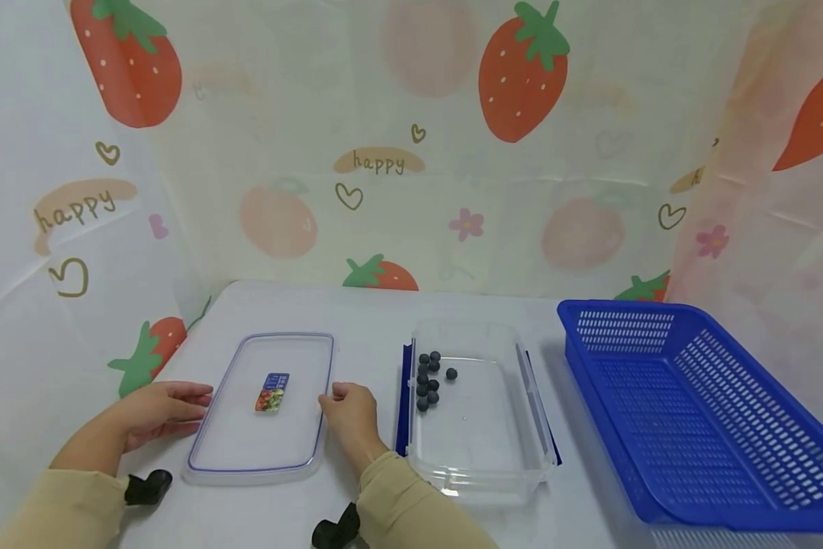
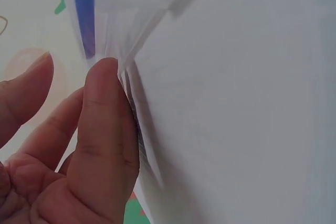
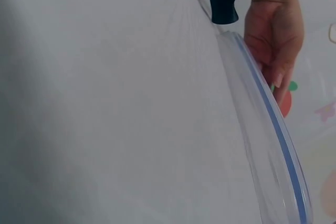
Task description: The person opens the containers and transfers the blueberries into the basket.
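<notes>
Clear lid between two hands, left side of a white table

Lid (image 1: 294, 442): clear, rectangular, blue line round its rim; lies label-up on the left part of the table (image 1: 370, 320). Small printed label (image 1: 272, 393) near its middle, fruit picture at the near end.

Left hand (image 1: 160, 415): at the lid's left edge, fingers extended, thumb apart from them; grips nothing.

Right hand (image 1: 352, 418): at the lid's right edge, fingers bent towards the rim; whether they pinch it cannot be told.

Sleeves (image 1: 68, 503): beige, one per arm; a black wrist piece (image 1: 149, 486) beside each cuff.

Box (image 1: 480, 435): clear, open-topped, right of the lid and apart from it; blue flaps (image 1: 404, 404) folded down along the left and right sides.

Berries (image 1: 433, 386): small, round, dark; clustered inside along the box's left wall, one slightly to the right.

Basket (image 1: 647, 389): blue, slotted walls, at the far right beside the box.

Backdrop (image 1: 281, 137): pale cloth behind the table, printed with strawberries, hearts and "happy".
</notes>
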`<state>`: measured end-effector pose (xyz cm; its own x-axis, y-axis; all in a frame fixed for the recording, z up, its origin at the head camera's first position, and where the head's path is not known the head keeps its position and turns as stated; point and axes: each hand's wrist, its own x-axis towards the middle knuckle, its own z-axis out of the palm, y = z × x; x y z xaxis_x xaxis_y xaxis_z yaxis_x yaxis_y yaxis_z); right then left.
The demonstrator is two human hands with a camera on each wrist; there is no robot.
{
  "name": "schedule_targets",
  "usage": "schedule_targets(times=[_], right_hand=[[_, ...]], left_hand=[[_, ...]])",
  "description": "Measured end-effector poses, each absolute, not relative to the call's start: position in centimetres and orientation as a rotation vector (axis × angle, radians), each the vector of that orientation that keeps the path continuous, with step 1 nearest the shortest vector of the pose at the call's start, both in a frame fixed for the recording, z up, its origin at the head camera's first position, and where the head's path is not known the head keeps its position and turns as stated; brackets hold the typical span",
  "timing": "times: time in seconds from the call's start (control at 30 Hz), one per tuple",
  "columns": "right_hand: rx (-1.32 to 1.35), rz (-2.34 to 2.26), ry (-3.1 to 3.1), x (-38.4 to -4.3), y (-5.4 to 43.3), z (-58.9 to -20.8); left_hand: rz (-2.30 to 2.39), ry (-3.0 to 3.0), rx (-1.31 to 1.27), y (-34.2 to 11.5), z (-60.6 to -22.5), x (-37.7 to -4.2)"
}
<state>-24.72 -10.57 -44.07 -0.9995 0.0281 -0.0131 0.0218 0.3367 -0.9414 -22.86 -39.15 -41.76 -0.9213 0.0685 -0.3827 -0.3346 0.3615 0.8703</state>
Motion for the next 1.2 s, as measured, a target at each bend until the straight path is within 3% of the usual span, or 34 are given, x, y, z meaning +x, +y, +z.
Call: schedule_targets(times=[0.6,1.0,1.2], right_hand=[[0.039,2.091,-2.284,-23.7,-11.4,-42.1],[0.225,2.306,-2.219,-21.7,-11.1,-35.6],[0.488,2.317,-2.132,-20.7,-9.9,-31.1]], left_hand=[[1.604,2.334,-0.121,-39.2,-39.6,-22.8],[1.631,2.407,0.039,-37.2,-36.2,-23.2],[1.624,2.485,0.09,-36.2,-34.8,-24.1]])
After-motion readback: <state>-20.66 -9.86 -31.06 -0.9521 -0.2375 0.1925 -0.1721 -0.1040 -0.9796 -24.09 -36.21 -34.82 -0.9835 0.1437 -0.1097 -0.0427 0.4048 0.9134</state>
